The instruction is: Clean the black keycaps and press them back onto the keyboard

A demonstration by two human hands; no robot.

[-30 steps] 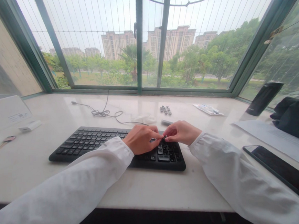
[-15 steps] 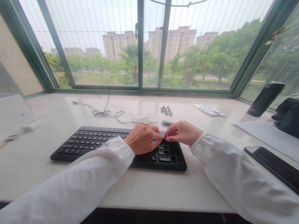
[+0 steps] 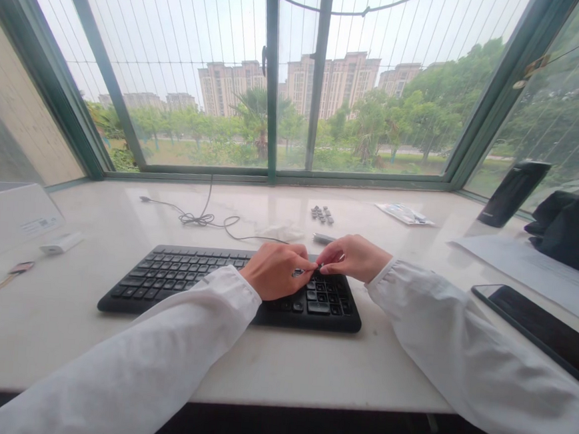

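Right hand (image 3: 352,257) pinches tiny dark piece (image 3: 320,265), narrow grip, just above keyboard (image 3: 174,276) keys; left hand (image 3: 276,271) touching-close, its grip hard to tell. Piece possibly keycap. Slack pinch could drop it among keys, lose it.

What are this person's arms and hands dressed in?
The left sleeve and right sleeve are loose, white and lightly crinkled, each gathered into a ruffled cuff at the wrist. The left hand and right hand are bare, with no gloves, and no rings show.
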